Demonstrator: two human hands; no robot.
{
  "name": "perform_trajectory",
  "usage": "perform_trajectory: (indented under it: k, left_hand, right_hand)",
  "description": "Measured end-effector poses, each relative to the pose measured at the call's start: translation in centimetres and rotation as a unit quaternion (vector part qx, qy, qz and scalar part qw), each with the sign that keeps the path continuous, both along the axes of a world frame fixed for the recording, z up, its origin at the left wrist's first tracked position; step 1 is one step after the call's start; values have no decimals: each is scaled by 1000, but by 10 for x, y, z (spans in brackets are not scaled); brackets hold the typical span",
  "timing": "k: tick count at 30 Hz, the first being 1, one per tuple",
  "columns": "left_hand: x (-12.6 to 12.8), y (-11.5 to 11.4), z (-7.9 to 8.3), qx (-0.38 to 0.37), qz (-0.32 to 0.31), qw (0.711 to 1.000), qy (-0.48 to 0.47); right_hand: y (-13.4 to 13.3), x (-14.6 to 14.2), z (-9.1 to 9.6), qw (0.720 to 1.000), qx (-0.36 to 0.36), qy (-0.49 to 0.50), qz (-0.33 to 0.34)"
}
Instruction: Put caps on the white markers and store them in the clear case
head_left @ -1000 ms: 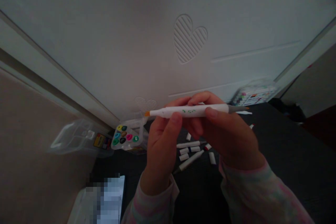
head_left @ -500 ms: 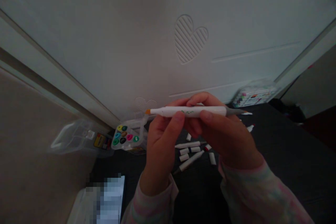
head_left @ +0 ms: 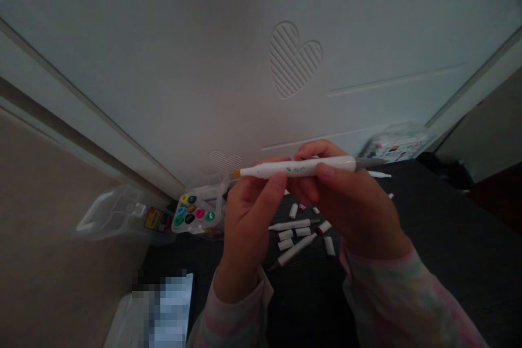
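Note:
A white double-ended marker (head_left: 302,167) lies nearly level across both my hands, above the dark table. Its left end shows an orange tip, its right end a grey part; no caps are on it. Small green print runs along the barrel. My left hand (head_left: 250,217) pinches the left half between thumb and fingers. My right hand (head_left: 359,206) grips the right half, thumb on the barrel. Below the hands lie several uncapped white markers, one of them a grey-ended marker (head_left: 297,250), and loose caps such as a white cap (head_left: 329,246).
A clear case (head_left: 179,228) with several coloured marker ends stands at the left, its clear lid (head_left: 110,215) beside it. A packaged marker set (head_left: 395,147) leans at the back right. A lit screen (head_left: 171,304) lies front left. A white panel with a carved heart (head_left: 293,60) rises behind.
The marker's right end has risen slightly, so it tilts a little more. Both hands keep hold of it with small shifts.

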State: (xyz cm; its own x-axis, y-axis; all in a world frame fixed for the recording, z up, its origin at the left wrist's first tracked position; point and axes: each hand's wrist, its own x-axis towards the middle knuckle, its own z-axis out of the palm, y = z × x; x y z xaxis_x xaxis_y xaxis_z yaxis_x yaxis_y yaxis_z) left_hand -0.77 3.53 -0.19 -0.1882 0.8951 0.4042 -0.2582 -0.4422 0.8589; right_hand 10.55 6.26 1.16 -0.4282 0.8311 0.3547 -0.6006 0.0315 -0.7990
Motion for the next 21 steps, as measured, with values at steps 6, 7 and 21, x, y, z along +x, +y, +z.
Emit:
perform_trajectory:
  k: [6, 7, 21]
  left_hand:
    - [-10, -1, 4, -27, 72, 993, 85]
    - [-14, -1, 5, -30, 95, 989, 109]
    - [-46, 0, 8, 6, 270, 959, 81]
  right_hand:
    - [8, 12, 11, 992, -47, 22, -118]
    - [8, 14, 13, 989, -51, 23, -140]
    - [9, 17, 16, 979, -77, 49, -181]
